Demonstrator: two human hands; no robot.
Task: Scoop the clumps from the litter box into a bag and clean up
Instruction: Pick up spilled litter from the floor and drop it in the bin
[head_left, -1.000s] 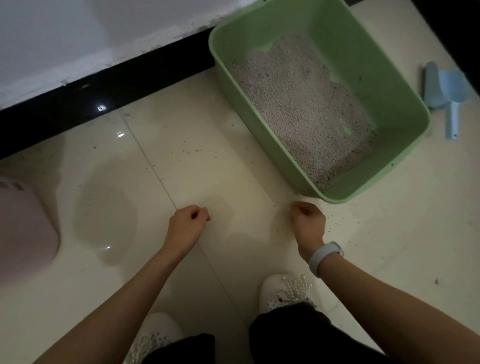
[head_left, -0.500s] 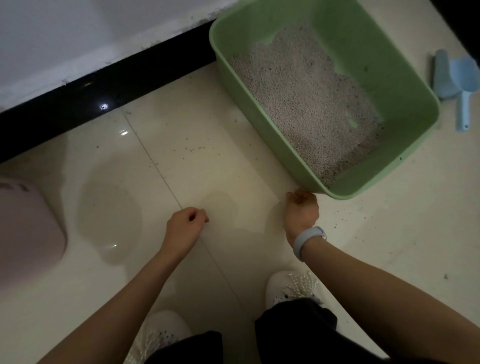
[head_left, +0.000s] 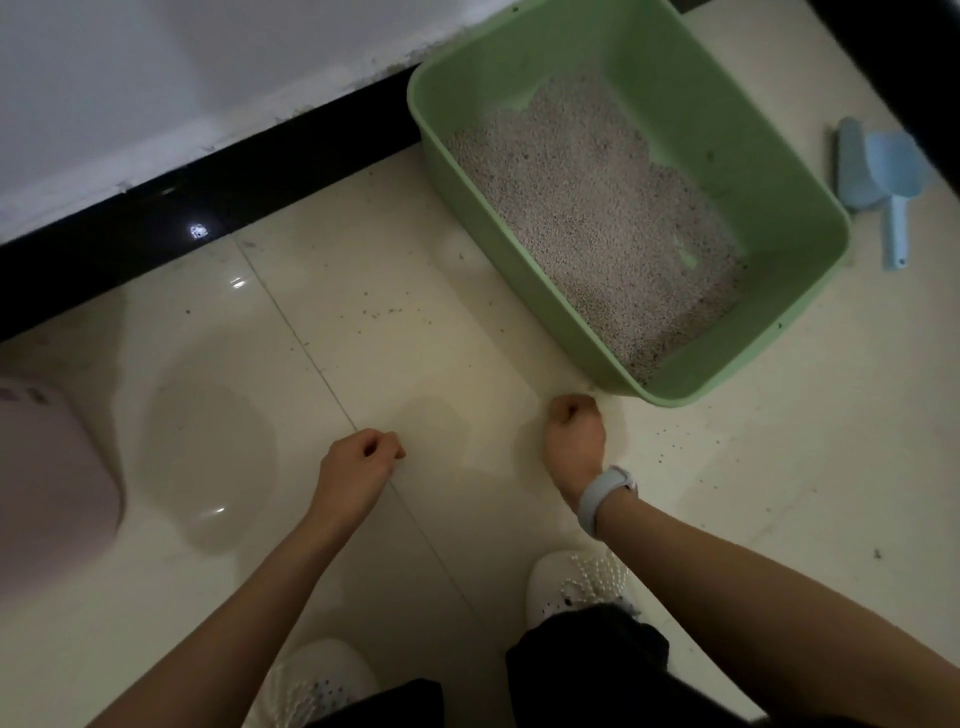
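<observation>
Head view, read from left to right across the tiled floor. At the left edge a pink container is partly seen (whether it serves as the bin or holds a bag cannot be told). The left hand is held over the floor near the middle, fingers curled inward; a fine pinch may be hidden there, but nothing is seen in it. The right hand, with a pale watch worn at the wrist, is likewise curled into a loose fist with nothing visible in it, just beside the nearest corner of the green litter box. The box is set ahead and to the right of both hands, its long axis running diagonally from the dark skirting at the wall down toward the right hand; grey litter is spread over its floor, with bare green patches along the far right side. Beyond the box's right rim, near the floor's right edge, a blue scoop lies with its handle pointing toward the person. Loose grains are scattered on the tiles about the near corner. Since the scoop lies past the box on the right, the right hand is judged the nearer one, and a reach across or around the near corner would be required.
</observation>
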